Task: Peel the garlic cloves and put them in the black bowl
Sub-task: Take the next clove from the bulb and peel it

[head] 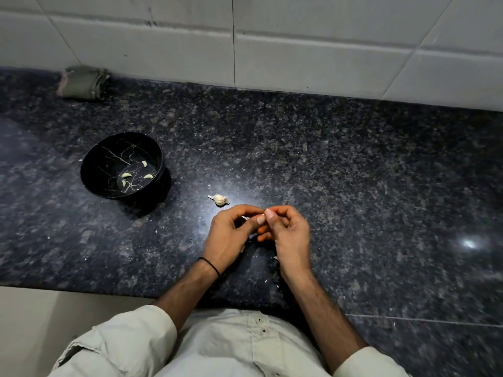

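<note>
The work surface is a dark, speckled stone counter point(353, 172) with a polished shine, and a bright spot of light reflects on it near the middle. Behind it stands a wall point(299, 50) of large white tiles. A folded grey-green cloth point(83, 83) lies in the far left corner, against the wall. To the left on the counter stands the black bowl point(109, 156), round, with thin golden lines like cracks inside; four peeled cloves point(126, 175), pale and curved, lie at its bottom. Between the bowl and the hands, a small garlic bulb point(219, 200) with white skin lies on its side on the counter. Small white scraps of skin point(274, 258) are scattered around the hands. The left hand point(228, 235) and the right hand point(288, 235) are close together above the counter, fingers curled, and their thumbs and fingertips meet on one garlic clove point(263, 214). Only a small white part of it shows between them, so both hands pinch it. The left wrist wears a thin black band point(209, 265).
</note>
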